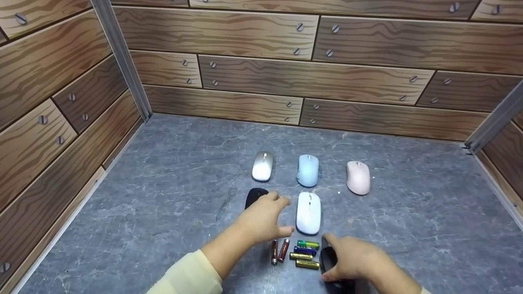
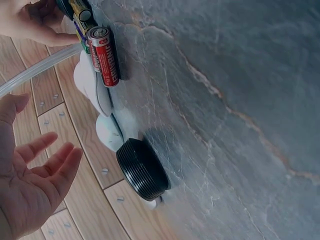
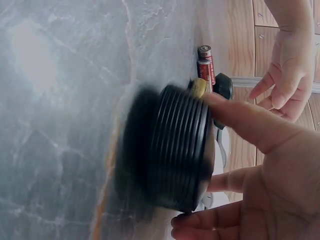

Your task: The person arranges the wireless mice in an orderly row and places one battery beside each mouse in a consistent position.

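Note:
My right hand (image 1: 355, 257) grips a black computer mouse (image 1: 329, 261) at the near right, thumb and fingers at its sides. The right wrist view shows this mouse's ribbed side (image 3: 177, 150) and a dark shadow beside it; whether it touches the surface I cannot tell. My left hand (image 1: 263, 216) hovers with fingers spread and holds nothing. It partly hides a second black mouse (image 1: 255, 197), ribbed too in the left wrist view (image 2: 142, 170). Between the hands lie two red batteries (image 1: 279, 251), with green, blue and gold batteries (image 1: 307, 264) stacked in a column beside them.
A white mouse (image 1: 309, 213) lies just beyond the batteries. Farther back, a silver-white mouse (image 1: 262, 166), a light blue mouse (image 1: 308, 170) and a pale pink mouse (image 1: 358, 178) form a row. Wood-patterned walls (image 1: 245, 73) bound the grey marbled surface (image 1: 163, 183).

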